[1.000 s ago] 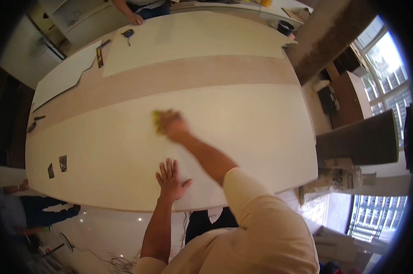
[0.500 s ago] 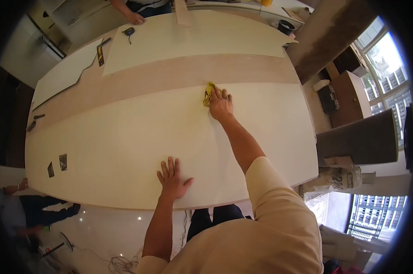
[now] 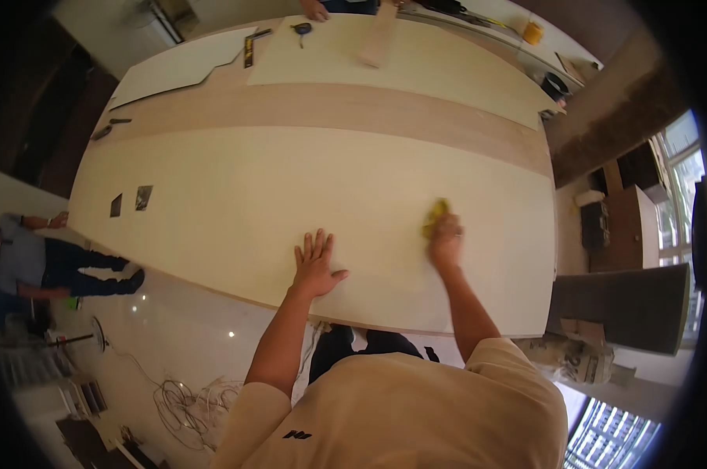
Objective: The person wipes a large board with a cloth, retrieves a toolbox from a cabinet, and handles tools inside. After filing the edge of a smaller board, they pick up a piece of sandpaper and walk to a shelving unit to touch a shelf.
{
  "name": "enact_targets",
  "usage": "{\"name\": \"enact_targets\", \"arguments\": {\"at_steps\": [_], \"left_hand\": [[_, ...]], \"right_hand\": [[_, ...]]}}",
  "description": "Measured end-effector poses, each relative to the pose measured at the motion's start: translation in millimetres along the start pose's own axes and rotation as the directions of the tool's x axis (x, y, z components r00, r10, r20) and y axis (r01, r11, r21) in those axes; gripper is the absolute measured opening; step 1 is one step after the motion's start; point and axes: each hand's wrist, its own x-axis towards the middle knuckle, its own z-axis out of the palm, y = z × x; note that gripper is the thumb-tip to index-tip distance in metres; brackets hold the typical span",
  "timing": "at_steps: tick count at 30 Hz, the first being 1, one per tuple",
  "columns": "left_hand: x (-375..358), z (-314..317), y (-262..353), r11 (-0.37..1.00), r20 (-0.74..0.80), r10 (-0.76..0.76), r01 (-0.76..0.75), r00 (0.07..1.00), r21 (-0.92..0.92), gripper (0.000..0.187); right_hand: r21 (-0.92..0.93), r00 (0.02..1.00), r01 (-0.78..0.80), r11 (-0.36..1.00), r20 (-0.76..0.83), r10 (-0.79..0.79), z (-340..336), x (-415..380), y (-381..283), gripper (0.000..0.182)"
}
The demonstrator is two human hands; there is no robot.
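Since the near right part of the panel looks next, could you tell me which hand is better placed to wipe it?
Probably the right hand: it already grips the yellow cloth on the white panel. The left hand lies flat and open, bracing.

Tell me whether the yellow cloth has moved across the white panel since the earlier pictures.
Yes. The yellow cloth under the right hand has come back from the panel's far edge, toward the near edge.

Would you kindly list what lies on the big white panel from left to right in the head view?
Two small dark patches → left hand pressed flat → yellow cloth → right hand gripping that cloth, all on the white panel.
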Motion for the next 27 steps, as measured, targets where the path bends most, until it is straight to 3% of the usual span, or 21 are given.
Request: {"name": "enact_targets", "arguments": {"at_steps": [2, 5, 6, 8, 10, 11, 12, 13, 14, 15, 16, 17, 18, 19, 20, 21, 22, 24, 25, 26, 27], "left_hand": [[-6.4, -2.7, 0.0, 1.000, -0.027, -0.001, 0.001, 1.000, 0.001, 0.091], [-19.7, 8.4, -13.2, 0.974, -0.089, 0.122, -0.137, 0.988, -0.180, 0.067], [-33.1, 6.9, -18.5, 0.951, -0.082, 0.148, -0.165, 0.986, -0.260, 0.059], [-81.3, -8.4, -31.9, 0.855, -0.085, 0.046, -0.083, 0.995, -0.513, 0.049], [-139.7, -14.7, -63.9, 0.759, -0.161, -0.084, -0.042, 0.983, -0.649, 0.047], [-167.8, 12.9, -98.7, 0.820, -0.243, -0.122, -0.040, 0.962, -0.571, 0.047], [-197.7, 39.0, -138.1, 0.875, -0.334, -0.159, -0.024, 0.929, -0.483, 0.048], [-238.4, 38.8, -162.8, 0.743, -0.145, -0.388, 0.216, 0.910, -0.634, 0.051], [-283.3, 46.0, -187.3, 0.604, -0.041, -0.554, 0.368, 0.832, -0.707, 0.051], [-326.3, 112.6, -238.1, 0.632, -0.177, -0.658, 0.409, 0.732, -0.658, 0.046], [-376.5, 144.6, -268.6, 0.655, -0.185, -0.683, 0.480, 0.707, -0.584, 0.040], [-424.4, 225.9, -324.3, 0.803, -0.123, -0.587, 0.557, 0.800, -0.211, 0.041], [-466.1, 243.1, -334.8, 0.504, 0.158, -0.799, 0.790, 0.580, -0.349, 0.051], [-505.1, 262.7, -338.3, 0.161, 0.304, -0.910, 0.915, 0.283, -0.369, 0.063], [-536.4, 259.9, -339.3, -0.107, 0.554, -0.826, 0.939, 0.099, -0.327, 0.070], [-561.9, 266.9, -333.1, -0.310, 0.622, -0.782, 0.884, -0.028, -0.350, 0.066], [-575.6, 296.7, -344.0, -0.247, 0.569, -0.821, 0.872, 0.044, -0.424, 0.057], [-590.5, 307.4, -358.4, -0.104, 0.445, -0.876, 0.828, 0.186, -0.551, 0.040], [-587.6, 311.5, -371.8, -0.177, 0.492, -0.858, 0.810, 0.152, -0.559, 0.040], [-580.7, 295.8, -379.2, -0.251, 0.537, -0.836, 0.788, 0.117, -0.562, 0.040], [-570.0, 290.0, -404.4, 0.035, 0.375, -0.897, 0.883, 0.234, -0.468, 0.043]], "right_hand": [[0.040, 0.926, 0.335, 0.942, 0.172, -0.336, -26.3, -10.3, -93.8, 0.051], [0.199, 0.822, 0.517, 0.833, 0.158, -0.547, -24.7, 4.0, -181.5, 0.050], [0.136, 0.811, 0.547, 0.826, 0.162, -0.563, -12.1, 17.4, -201.7, 0.051], [-0.040, 0.803, 0.571, 0.820, 0.236, -0.547, -3.7, 47.2, -230.4, 0.054], [-0.021, 0.816, 0.560, 0.828, 0.185, -0.548, 3.6, 81.7, -246.4, 0.060], [-0.082, 0.813, 0.581, 0.810, 0.109, -0.572, 18.3, 98.2, -249.8, 0.056], [0.084, 0.832, 0.554, 0.829, -0.023, -0.554, 19.7, 106.4, -256.2, 0.049], [0.301, 0.847, 0.488, 0.819, 0.064, -0.528, 4.1, 111.2, -265.5, 0.049], [0.204, 0.832, 0.488, 0.849, 0.186, -0.523, 38.6, 121.8, -267.3, 0.061], [-0.061, 0.902, 0.429, 0.901, 0.089, -0.423, 11.8, 92.9, -286.0, 0.057], [0.014, 0.889, 0.439, 0.898, 0.137, -0.437, 3.2, 83.3, -294.8, 0.060], [-0.044, 0.869, 0.485, 0.873, 0.137, -0.476, 17.8, 82.5, -293.7, 0.063], [-0.228, 0.784, 0.621, 0.750, 0.183, -0.594, 18.3, 80.9, -291.1, 0.060], [-0.059, 0.813, 0.582, 0.811, 0.058, -0.579, 33.3, 84.9, -280.8, 0.051], [0.114, 0.839, 0.544, 0.832, -0.049, -0.542, 40.6, 87.9, -281.5, 0.042], [0.213, 0.905, 0.395, 0.893, 0.078, -0.419, 26.8, 84.9, -303.9, 0.036], [0.282, 0.940, 0.198, 0.939, 0.216, -0.263, 2.2, 81.2, -316.4, 0.030], [0.063, 0.940, 0.164, 0.984, 0.293, -0.176, -21.8, 74.2, -330.7, 0.020], [-0.210, 0.918, 0.342, 0.916, 0.283, -0.278, -11.4, 73.8, -332.9, 0.017], [-0.194, 0.916, 0.364, 0.911, 0.252, -0.312, 1.6, 75.1, -334.3, 0.018], [-0.216, 0.901, 0.409, 0.887, 0.249, -0.355, 4.9, 77.6, -338.7, 0.020]]}}
